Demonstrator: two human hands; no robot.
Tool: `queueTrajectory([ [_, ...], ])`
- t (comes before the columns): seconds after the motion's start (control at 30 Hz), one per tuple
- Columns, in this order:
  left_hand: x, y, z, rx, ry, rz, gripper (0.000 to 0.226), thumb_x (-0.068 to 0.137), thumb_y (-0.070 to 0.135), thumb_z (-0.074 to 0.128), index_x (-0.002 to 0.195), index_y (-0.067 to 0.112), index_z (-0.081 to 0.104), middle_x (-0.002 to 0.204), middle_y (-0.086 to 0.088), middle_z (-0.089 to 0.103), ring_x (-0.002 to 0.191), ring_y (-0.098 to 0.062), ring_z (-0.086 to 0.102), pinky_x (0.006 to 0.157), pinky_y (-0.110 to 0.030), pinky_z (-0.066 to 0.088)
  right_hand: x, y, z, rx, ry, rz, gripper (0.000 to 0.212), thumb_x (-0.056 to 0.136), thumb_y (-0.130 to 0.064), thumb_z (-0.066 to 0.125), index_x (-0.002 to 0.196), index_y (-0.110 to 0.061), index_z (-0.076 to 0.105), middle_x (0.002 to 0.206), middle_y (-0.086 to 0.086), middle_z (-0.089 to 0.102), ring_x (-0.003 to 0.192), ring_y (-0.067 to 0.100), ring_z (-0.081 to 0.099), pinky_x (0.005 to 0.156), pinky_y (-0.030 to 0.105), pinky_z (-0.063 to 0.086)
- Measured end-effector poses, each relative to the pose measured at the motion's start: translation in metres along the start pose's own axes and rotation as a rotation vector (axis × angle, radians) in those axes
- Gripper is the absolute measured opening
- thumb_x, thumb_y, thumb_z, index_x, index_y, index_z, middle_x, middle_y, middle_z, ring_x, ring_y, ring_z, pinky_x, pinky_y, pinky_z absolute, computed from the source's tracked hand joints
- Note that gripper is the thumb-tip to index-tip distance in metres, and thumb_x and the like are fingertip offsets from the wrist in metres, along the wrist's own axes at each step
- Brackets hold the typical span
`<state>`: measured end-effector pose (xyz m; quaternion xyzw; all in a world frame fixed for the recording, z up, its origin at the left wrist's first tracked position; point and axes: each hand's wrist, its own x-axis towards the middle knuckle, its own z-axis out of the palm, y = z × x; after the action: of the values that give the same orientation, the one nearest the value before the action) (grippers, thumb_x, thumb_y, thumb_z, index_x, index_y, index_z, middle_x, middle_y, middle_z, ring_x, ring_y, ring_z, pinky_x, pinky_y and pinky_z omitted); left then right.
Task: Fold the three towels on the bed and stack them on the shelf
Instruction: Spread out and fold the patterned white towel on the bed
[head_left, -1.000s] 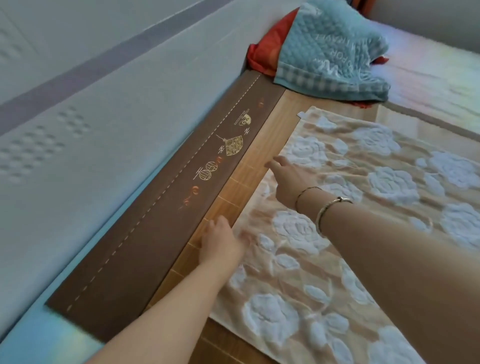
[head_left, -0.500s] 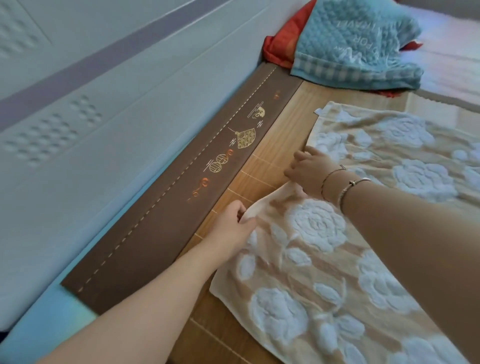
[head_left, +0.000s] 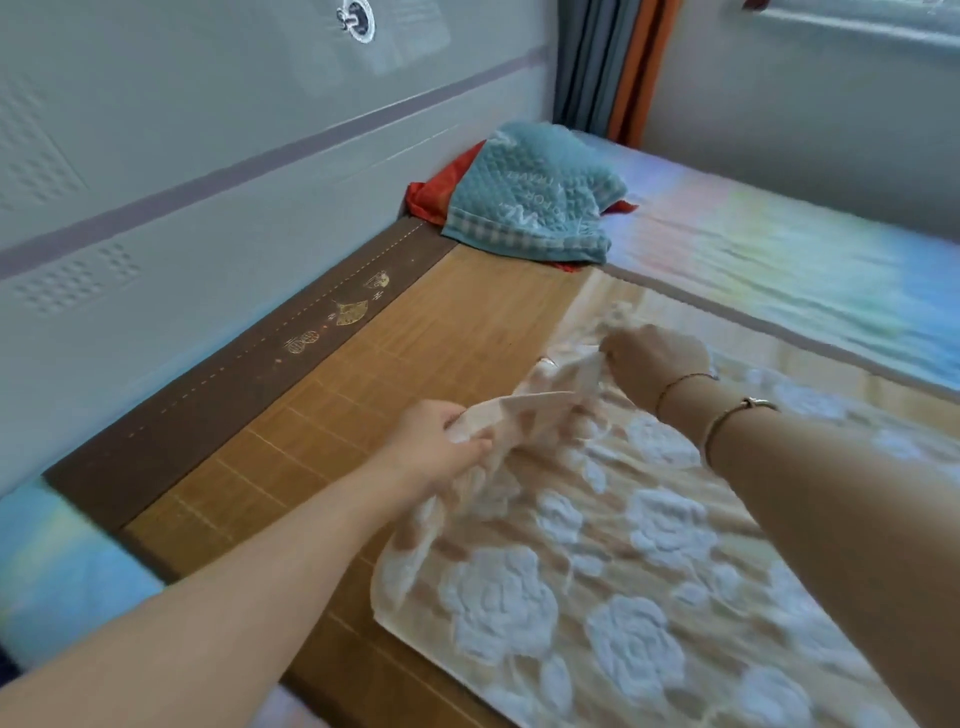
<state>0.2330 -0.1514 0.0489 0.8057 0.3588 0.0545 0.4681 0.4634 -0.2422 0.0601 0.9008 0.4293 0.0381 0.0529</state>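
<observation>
A beige towel with white rose patterns (head_left: 613, 561) lies spread on the bamboo mat (head_left: 363, 405) of the bed. My left hand (head_left: 436, 452) grips its far long edge near the left corner and holds it lifted off the mat. My right hand (head_left: 649, 364) pinches the same edge farther along, also raised, so the edge hangs bunched between both hands. A teal quilted towel (head_left: 535, 197) lies crumpled at the head of the bed, on top of a red-orange towel (head_left: 431, 197) that shows only at its edges.
A grey padded headboard (head_left: 208, 171) runs along the left, beside the mat's brown embroidered border (head_left: 249, 374). Curtains (head_left: 608, 67) hang in the far corner. A pale sheet (head_left: 779, 260) covers the bed to the right of the mat.
Both hands have closed on the beige towel's far edge and lifted it off the mat, pulling it toward me. The view has tilted up and back.
</observation>
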Motion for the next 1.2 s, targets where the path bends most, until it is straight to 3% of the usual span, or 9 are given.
queueTrajectory([
  [0.1, -0.003, 0.027, 0.019, -0.049, 0.007, 0.015, 0.024, 0.094, 0.024, 0.056, 0.079, 0.008, 0.064, 0.058, 0.002, 0.047, 0.052, -0.011, 0.04, 0.044, -0.017, 0.029, -0.003, 0.028, -0.006, 0.782, 0.009, 0.316, 0.033, 0.094, -0.012, 0.039, 0.112, -0.021, 0.066, 0.095, 0.013, 0.071, 0.073, 0.031, 0.069, 0.068, 0.043, 0.059],
  [0.17, -0.003, 0.041, 0.023, -0.124, 0.02, 0.036, 0.029, 0.096, 0.024, 0.052, 0.081, 0.002, 0.062, 0.062, -0.004, 0.044, 0.056, -0.016, 0.039, 0.052, -0.026, 0.029, 0.002, 0.039, -0.009, 0.996, 0.068, 0.371, 0.032, 0.093, -0.009, 0.035, 0.101, -0.02, 0.063, 0.094, 0.016, 0.071, 0.081, 0.035, 0.069, 0.074, 0.049, 0.058],
  [0.33, -0.023, 0.095, 0.034, -0.287, 0.015, 0.087, 0.023, 0.097, 0.027, 0.05, 0.094, 0.012, 0.067, 0.08, -0.008, 0.062, 0.071, -0.02, 0.056, 0.065, -0.031, 0.044, -0.011, 0.072, -0.045, 1.023, 0.192, 0.304, 0.032, 0.092, -0.006, 0.032, 0.106, -0.007, 0.061, 0.087, 0.007, 0.057, 0.066, 0.019, 0.049, 0.057, 0.029, 0.039],
  [0.5, -0.055, 0.172, 0.056, -0.361, 0.005, 0.143, 0.026, 0.097, 0.029, 0.051, 0.098, 0.007, 0.066, 0.09, -0.019, 0.068, 0.08, -0.036, 0.065, 0.081, -0.049, 0.053, -0.038, 0.134, -0.106, 1.162, 0.211, 0.311, 0.04, 0.103, -0.028, 0.027, 0.119, -0.005, 0.055, 0.109, 0.005, 0.051, 0.1, 0.018, 0.045, 0.086, 0.028, 0.034],
  [0.67, -0.104, 0.267, 0.102, -0.332, 0.043, 0.215, 0.022, 0.094, 0.032, 0.054, 0.081, 0.018, 0.066, 0.069, 0.004, 0.061, 0.066, -0.016, 0.055, 0.066, -0.033, 0.043, -0.097, 0.224, -0.158, 1.151, 0.206, 0.258, 0.031, 0.096, -0.024, 0.05, 0.121, -0.005, 0.052, 0.094, 0.005, 0.054, 0.084, 0.017, 0.049, 0.07, 0.027, 0.037],
  [0.87, -0.17, 0.356, 0.174, -0.313, 0.13, 0.251, 0.025, 0.088, 0.031, 0.061, 0.078, 0.008, 0.063, 0.067, -0.005, 0.048, 0.066, -0.019, 0.044, 0.064, -0.033, 0.035, -0.178, 0.334, -0.198, 1.159, 0.193, 0.21, 0.037, 0.088, 0.001, 0.045, 0.123, -0.01, 0.052, 0.073, -0.002, 0.045, 0.056, 0.01, 0.042, 0.039, 0.011, 0.034],
  [0.97, -0.212, 0.395, 0.229, -0.264, 0.129, 0.244, 0.029, 0.093, 0.025, 0.056, 0.095, -0.003, 0.063, 0.07, -0.008, 0.045, 0.062, -0.018, 0.042, 0.059, -0.03, 0.033, -0.222, 0.392, -0.2, 1.145, 0.16, 0.169, 0.042, 0.085, 0.005, 0.042, 0.122, -0.011, 0.052, 0.077, 0.0, 0.046, 0.06, 0.01, 0.044, 0.047, 0.014, 0.038],
  [1.13, -0.255, 0.441, 0.31, -0.203, 0.025, 0.219, 0.022, 0.096, 0.027, 0.053, 0.097, 0.01, 0.067, 0.068, -0.004, 0.05, 0.05, -0.01, 0.044, 0.04, -0.015, 0.033, -0.271, 0.475, -0.179, 1.129, 0.107, 0.203, 0.051, 0.081, 0.01, 0.034, 0.125, -0.012, 0.051, 0.086, 0.002, 0.045, 0.066, 0.01, 0.043, 0.053, 0.022, 0.035],
  [1.2, -0.263, 0.457, 0.348, -0.201, -0.012, 0.213, 0.022, 0.096, 0.027, 0.053, 0.101, 0.013, 0.068, 0.072, -0.003, 0.055, 0.054, -0.01, 0.049, 0.043, -0.016, 0.036, -0.286, 0.509, -0.169, 1.134, 0.1, 0.225, 0.053, 0.082, 0.01, 0.032, 0.127, -0.013, 0.049, 0.086, 0.001, 0.044, 0.067, 0.01, 0.044, 0.053, 0.021, 0.036],
])
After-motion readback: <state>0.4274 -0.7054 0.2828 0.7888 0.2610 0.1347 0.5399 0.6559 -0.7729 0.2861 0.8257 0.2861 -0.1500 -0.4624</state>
